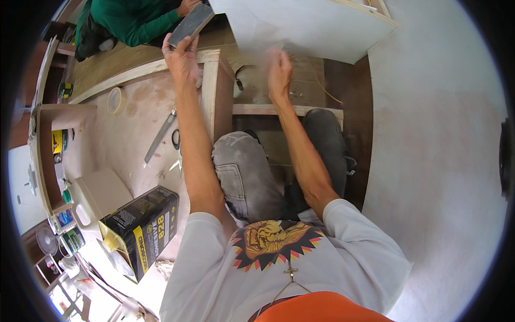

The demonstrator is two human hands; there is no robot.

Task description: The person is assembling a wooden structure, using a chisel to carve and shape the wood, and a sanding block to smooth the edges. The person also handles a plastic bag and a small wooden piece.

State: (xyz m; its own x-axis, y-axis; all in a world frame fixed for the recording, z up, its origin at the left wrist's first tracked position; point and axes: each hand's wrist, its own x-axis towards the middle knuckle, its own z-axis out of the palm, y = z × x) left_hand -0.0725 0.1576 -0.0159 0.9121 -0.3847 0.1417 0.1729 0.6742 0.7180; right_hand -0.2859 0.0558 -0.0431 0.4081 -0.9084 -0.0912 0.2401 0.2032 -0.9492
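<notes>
My left hand (181,60) is raised and grips a flat dark grey block (190,24) by its lower end, above the corner of a wooden frame (210,86). My right hand (279,72) is blurred and reaches toward the lower edge of a large pale sheet (300,24) that leans ahead of me. I cannot tell whether its fingers pinch the sheet. My knees in grey trousers (247,172) sit below both arms.
On the dusty board (123,134) at my left lie a roll of tape (114,100), a long metal blade (159,137), scissors (176,147), a black and yellow can (142,228) and a cream jug (96,196). A person in a green sleeve (137,21) sits beyond. A pale wall (434,150) stands at right.
</notes>
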